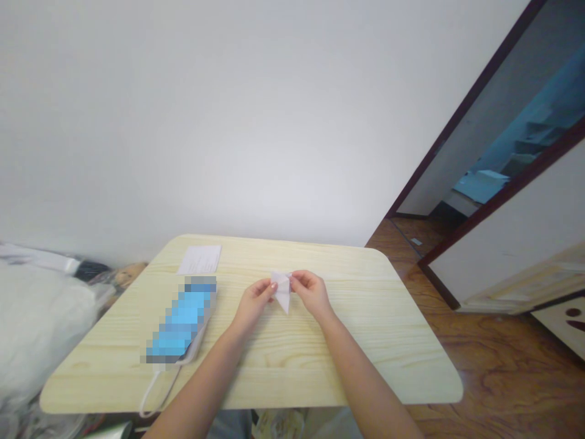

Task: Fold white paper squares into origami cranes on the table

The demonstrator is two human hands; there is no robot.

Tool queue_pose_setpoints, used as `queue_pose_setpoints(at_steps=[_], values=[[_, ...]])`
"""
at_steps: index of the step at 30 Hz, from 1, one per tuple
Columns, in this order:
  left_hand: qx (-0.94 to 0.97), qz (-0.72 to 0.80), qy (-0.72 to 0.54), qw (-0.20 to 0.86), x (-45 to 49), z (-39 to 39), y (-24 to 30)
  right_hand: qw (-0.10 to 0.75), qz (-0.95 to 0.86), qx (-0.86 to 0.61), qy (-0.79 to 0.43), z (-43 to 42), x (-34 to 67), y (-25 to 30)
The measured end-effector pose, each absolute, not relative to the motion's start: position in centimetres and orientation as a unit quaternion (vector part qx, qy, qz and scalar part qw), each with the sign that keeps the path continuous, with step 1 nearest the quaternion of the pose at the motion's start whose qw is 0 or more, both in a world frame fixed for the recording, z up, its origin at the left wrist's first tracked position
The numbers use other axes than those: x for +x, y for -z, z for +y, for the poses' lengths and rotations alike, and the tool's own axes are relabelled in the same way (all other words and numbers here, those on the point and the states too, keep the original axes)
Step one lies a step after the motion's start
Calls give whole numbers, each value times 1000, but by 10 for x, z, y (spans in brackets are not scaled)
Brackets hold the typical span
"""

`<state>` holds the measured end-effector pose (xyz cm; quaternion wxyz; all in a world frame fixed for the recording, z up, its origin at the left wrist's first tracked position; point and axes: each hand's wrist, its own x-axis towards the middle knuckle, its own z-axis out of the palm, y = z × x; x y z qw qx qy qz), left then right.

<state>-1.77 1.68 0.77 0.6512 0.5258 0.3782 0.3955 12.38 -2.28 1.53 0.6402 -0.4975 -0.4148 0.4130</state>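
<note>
My left hand [255, 303] and my right hand [311, 294] hold a small folded piece of white paper [282, 292] between their fingertips. The paper has a pointed end that hangs downward, and it is held a little above the light pine tabletop [292, 366]. Both hands are over the middle of the table. The fingers hide part of the fold.
A pixelated blue object [180, 320] with a white loop [158, 390] lies left of my hands. A printed white sheet [199, 260] lies at the far edge. Soft white bedding [41, 329] is left of the table, and a wooden floor [498, 360] and doorway lie right.
</note>
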Motion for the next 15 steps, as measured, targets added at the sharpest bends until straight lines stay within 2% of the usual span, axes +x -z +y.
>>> queue_pose_setpoints(at_steps=[15], values=[[570, 375, -414, 603, -16, 17, -4, 614, -448, -520, -389, -25, 124, -17]])
